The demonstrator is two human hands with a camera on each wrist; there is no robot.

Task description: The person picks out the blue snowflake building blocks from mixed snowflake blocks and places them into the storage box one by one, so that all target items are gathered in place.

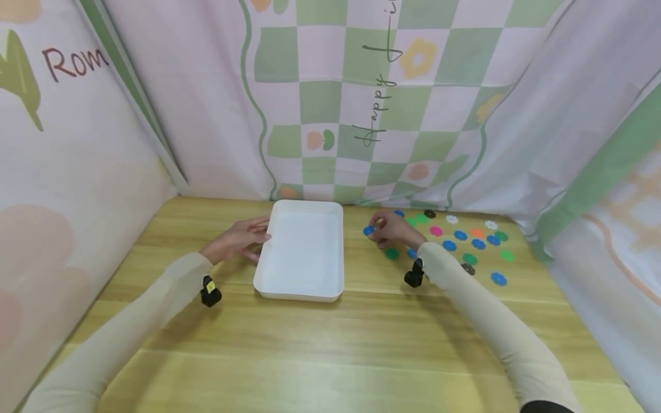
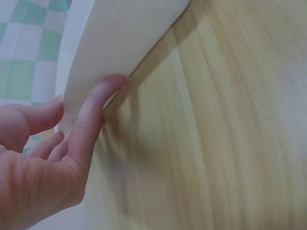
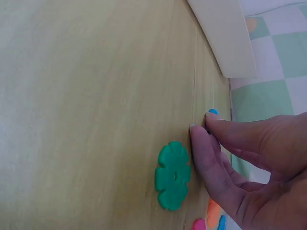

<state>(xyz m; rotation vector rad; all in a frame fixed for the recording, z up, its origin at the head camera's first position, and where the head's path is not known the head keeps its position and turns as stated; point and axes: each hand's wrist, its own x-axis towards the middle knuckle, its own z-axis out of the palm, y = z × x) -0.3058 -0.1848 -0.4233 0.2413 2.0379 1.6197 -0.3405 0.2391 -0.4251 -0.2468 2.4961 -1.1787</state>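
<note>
A white rectangular tray (image 1: 299, 291) lies on the wooden table. Against its left side rests my left hand (image 1: 240, 238), fingers loosely extended. One fingertip touches the tray's outer wall (image 2: 120, 43) in the left wrist view. To the right of the tray, my right hand (image 1: 391, 229) pinches a blue flower-shaped piece (image 1: 369, 230) between thumb and finger. Only a small blue edge (image 3: 213, 112) of that piece shows in the right wrist view. A green flower-shaped piece (image 3: 172, 176) lies flat on the table beside the right hand.
Several flower-shaped pieces lie scattered at the table's right, among them a pink one (image 1: 436, 231), an orange one (image 1: 478, 233), a white one (image 1: 490, 225) and a blue one (image 1: 498, 279). A checkered curtain (image 1: 320, 103) hangs behind the table (image 1: 310, 350).
</note>
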